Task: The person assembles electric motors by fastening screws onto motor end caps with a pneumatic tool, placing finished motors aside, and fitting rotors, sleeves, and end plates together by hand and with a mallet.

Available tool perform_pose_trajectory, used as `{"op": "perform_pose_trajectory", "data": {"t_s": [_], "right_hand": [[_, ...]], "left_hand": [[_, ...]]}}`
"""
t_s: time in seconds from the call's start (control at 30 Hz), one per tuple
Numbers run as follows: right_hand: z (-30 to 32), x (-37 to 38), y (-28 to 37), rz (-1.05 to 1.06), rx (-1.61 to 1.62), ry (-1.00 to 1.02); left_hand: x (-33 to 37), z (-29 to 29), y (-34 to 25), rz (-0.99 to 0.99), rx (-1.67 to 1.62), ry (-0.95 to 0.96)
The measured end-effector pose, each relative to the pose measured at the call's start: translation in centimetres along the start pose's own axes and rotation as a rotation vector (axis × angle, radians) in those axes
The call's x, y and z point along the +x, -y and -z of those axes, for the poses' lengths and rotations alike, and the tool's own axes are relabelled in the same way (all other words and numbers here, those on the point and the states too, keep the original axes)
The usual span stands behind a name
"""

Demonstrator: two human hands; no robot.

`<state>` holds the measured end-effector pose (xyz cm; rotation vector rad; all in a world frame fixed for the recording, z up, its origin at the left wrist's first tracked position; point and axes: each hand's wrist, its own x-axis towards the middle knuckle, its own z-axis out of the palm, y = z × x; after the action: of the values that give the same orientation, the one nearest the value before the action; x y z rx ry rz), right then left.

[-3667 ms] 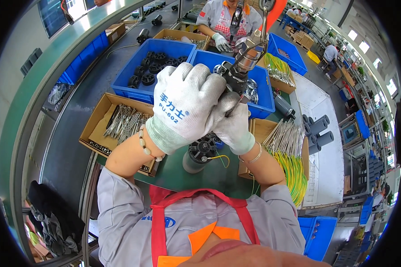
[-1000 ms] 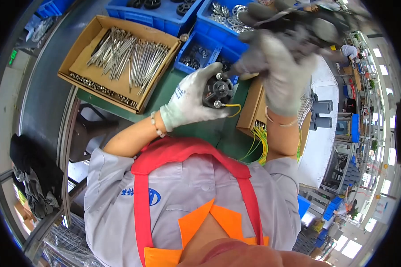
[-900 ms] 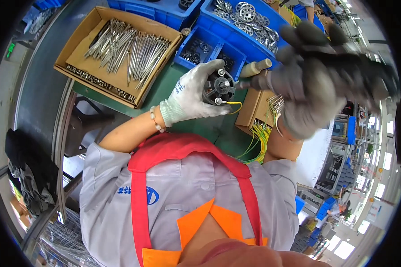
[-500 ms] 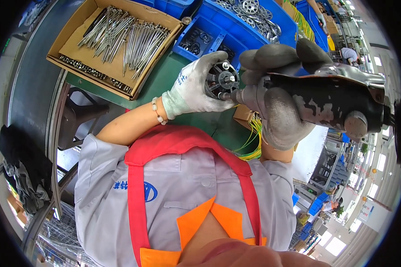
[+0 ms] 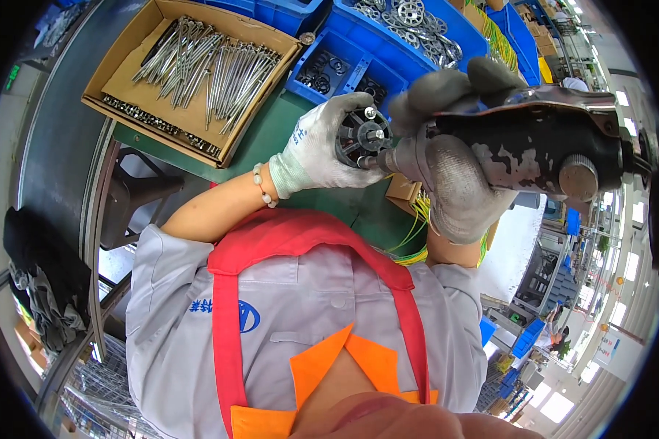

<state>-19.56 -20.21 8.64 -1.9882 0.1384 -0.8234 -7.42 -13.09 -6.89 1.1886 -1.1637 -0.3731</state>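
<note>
My left hand [image 5: 318, 146], in a white and grey glove, is wrapped round a round black spoked part [image 5: 355, 134] that looks like a small motor. A metal shaft stands out of its middle, and screw ends show near its rim. My gloved right hand [image 5: 465, 179] grips a worn black power screwdriver [image 5: 527, 157], which lies sideways with its nose to the left. The driver's bit [image 5: 368, 162] touches the lower edge of the black part. Most of that part's body is hidden behind my left fingers.
A cardboard box [image 5: 231, 155] of long metal bolts sits on the green bench [image 5: 260, 121] at the left. Blue bins [image 5: 322, 45] with rings and round metal plates stand at the back. Green-yellow wires [image 5: 417, 227] hang by a small carton [image 5: 401, 192].
The rear of the screwdriver has tipped up and slightly left, while its bit stays at the black part. The left hand keeps its hold, nearly still.
</note>
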Motion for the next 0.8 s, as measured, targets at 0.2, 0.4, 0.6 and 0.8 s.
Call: {"op": "perform_pose_trajectory", "data": {"t_s": [0.2,0.4,0.6,0.8], "right_hand": [[-0.6,-0.5,1.9,-0.184,0.171,-0.161],[-0.5,1.0,3.0,-0.140,0.122,-0.117],[4.4,2.7,-1.2,0.093,-0.087,-0.373],[-0.2,-7.1,-9.3,0.177,-0.252,-0.440]], "left_hand": [[0.2,-0.1,0.0,-0.007,0.052,0.035],[0.2,0.1,-0.1,-0.014,0.064,0.025],[0.3,0.2,0.0,0.063,0.024,0.065],[6.0,-1.6,1.2,0.095,0.198,-0.064]]}}
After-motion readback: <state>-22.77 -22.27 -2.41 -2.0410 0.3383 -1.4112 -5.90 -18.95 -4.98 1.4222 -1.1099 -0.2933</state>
